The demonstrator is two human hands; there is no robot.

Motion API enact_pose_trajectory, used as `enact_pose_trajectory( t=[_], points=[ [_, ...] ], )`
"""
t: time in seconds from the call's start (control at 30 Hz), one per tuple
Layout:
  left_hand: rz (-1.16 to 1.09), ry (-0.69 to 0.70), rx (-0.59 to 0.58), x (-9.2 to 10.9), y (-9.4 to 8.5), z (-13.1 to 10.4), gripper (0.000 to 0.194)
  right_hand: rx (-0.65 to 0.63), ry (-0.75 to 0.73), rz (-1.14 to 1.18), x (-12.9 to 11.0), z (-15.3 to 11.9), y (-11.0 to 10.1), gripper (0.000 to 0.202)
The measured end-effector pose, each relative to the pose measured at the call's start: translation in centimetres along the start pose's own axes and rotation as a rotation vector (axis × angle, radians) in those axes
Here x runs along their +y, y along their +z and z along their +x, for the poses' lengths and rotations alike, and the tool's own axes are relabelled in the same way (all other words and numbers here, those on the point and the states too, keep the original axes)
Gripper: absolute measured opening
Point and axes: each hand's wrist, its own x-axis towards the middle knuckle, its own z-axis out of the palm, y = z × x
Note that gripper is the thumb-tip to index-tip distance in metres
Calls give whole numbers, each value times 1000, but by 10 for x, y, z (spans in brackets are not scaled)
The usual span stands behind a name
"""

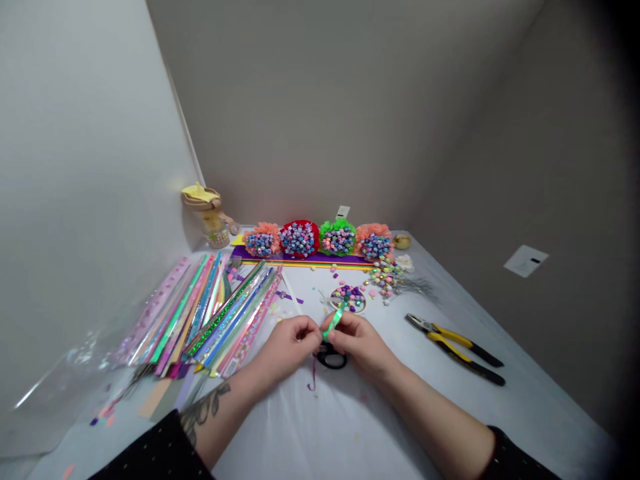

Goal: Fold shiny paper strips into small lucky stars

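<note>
Green strip [336, 321], one: light, likely slippery, easily creased; between our pinched fingers [345, 335], best held by its edges.

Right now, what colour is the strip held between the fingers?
The strip is shiny green, held by the right hand; it shows in the head view.

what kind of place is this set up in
Probably a craft table in a plain-walled room or booth: packs of coloured paper strips lie at the left, yellow-and-black pliers at the right, and a row of ruffled bouquets filled with tiny folded stars stands along the back.
</note>
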Motion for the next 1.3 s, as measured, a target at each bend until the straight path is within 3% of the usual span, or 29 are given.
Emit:
enact_pose_trajectory(
  t=[0.27, 0.63, 0.77, 0.97, 1.13, 1.3],
  points=[
    [0, -3, -12, 3, 1, -3, 14, 11, -26, -43, -3, 1, 1, 25],
    [294, 197, 59, 10, -3, -10, 19, 48, 26, -140, 1, 2, 2, 28],
    [248, 162, 29, 6, -2, -8, 17, 11, 66, -99, 4, 2, 1, 31],
    [102, 98, -4, 2, -1, -5, 14, 154, 32, 25, 5, 4, -1, 35],
    [53, 74, 44, 4, -1, -5, 14, 26, 40, 68, 5, 2, -2, 29],
    [35, 74, 43, 4, -1, -5, 17, 42, 76, 64, 7, 2, -2, 27]
  ],
)
